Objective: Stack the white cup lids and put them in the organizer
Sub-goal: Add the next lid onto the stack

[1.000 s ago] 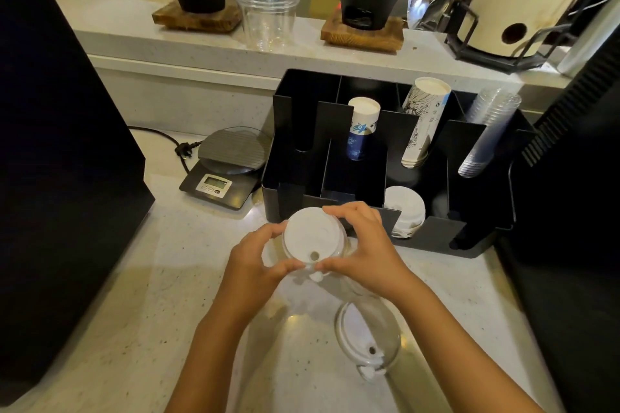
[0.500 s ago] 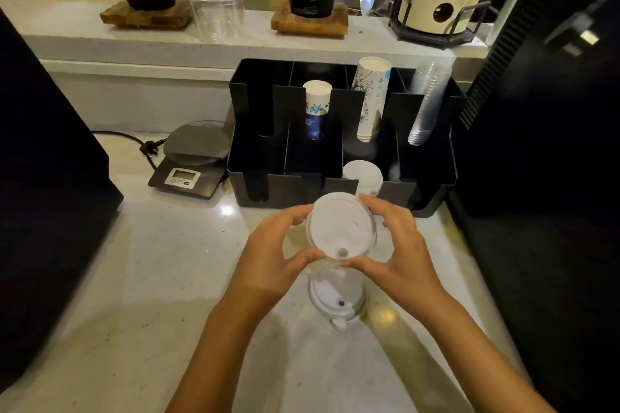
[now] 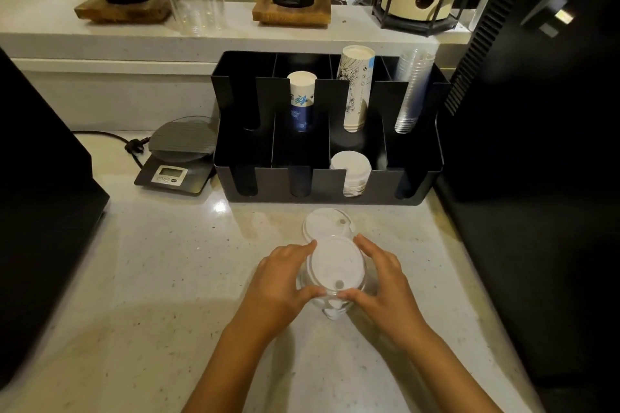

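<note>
A small stack of white cup lids (image 3: 335, 270) is held between both my hands just above the counter. My left hand (image 3: 285, 275) grips its left side and my right hand (image 3: 382, 282) grips its right side. Just beyond the stack, another white lid (image 3: 327, 221) lies flat on the counter, partly hidden by the held lids. The black organizer (image 3: 416, 184) stands behind it. A pile of white lids (image 3: 350, 166) sits in its front row, third compartment from the left.
The organizer's back row holds a blue-print paper cup stack (image 3: 302, 97), a taller printed cup stack (image 3: 357, 84) and clear plastic cups (image 3: 411, 90). A digital scale (image 3: 177, 154) with a cord sits left of it. Dark machines (image 3: 543, 111) flank the counter on both sides.
Both hands have lowered the held lids toward me and down near the counter. The loose lid that lay below the held lids now lies beyond them.
</note>
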